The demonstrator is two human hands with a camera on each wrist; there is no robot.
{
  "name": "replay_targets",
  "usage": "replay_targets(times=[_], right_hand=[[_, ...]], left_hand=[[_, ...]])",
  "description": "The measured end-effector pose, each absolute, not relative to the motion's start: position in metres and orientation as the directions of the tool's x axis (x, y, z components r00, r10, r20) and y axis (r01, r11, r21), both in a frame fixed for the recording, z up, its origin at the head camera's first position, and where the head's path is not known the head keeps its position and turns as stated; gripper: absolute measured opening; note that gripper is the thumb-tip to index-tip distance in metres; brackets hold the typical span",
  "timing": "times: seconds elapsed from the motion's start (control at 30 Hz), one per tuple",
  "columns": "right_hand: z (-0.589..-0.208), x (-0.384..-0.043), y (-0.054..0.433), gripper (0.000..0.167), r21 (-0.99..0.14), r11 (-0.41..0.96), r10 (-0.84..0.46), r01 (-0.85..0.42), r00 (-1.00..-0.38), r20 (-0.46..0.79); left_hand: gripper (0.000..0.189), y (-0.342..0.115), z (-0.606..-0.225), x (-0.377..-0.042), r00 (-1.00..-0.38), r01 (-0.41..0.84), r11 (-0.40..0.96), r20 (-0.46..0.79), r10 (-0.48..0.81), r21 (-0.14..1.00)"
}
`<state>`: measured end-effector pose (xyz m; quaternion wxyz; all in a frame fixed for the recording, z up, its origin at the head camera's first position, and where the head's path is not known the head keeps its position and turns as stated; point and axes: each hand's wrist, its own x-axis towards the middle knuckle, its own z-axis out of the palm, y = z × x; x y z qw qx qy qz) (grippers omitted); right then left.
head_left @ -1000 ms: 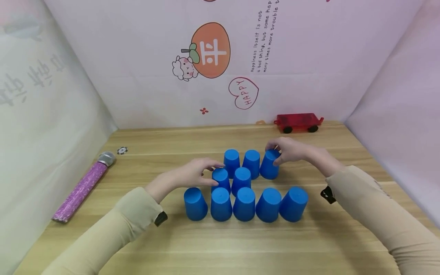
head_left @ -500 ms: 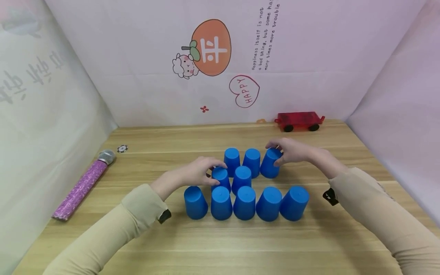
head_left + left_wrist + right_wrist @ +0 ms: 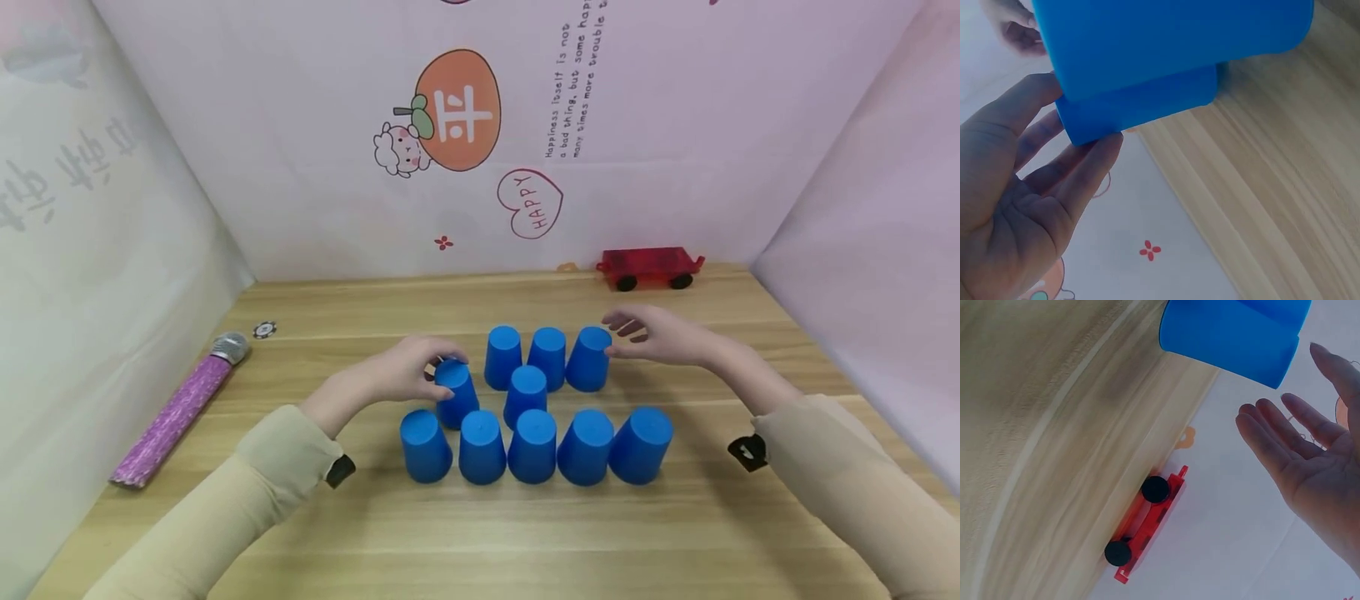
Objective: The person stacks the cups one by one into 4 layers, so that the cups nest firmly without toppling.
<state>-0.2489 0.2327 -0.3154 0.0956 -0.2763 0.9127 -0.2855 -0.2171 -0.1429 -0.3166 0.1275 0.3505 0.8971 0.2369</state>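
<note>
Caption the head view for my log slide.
Left hand grips the middle row's left blue cup; right hand hangs beside the back row's right-end cup.

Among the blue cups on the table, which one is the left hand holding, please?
The left cup of the two-cup middle row: the left hand grips it near its top. The right hand holds no cup, so only this one is gripped.
</note>
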Motion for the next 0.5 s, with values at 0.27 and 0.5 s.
replay_targets(times=[0.27,0.5], right_hand=[[-0.317,-0.223,0.248,0.040,-0.579,0.684,-0.526,-0.443,-0.850,0.029],[-0.318,-0.196,0.258,0.031,-0.564,0.688,-0.491,-0.457,-0.865,0.102]], left_hand=[[0.042,-0.157,-0.314,-0.224,-0.772,0.525,0.699,-0.074,0.631,0.485],[0.042,-0.160,-0.314,-0.237,-0.813,0.490,0.749,-0.075,0.577,0.446]])
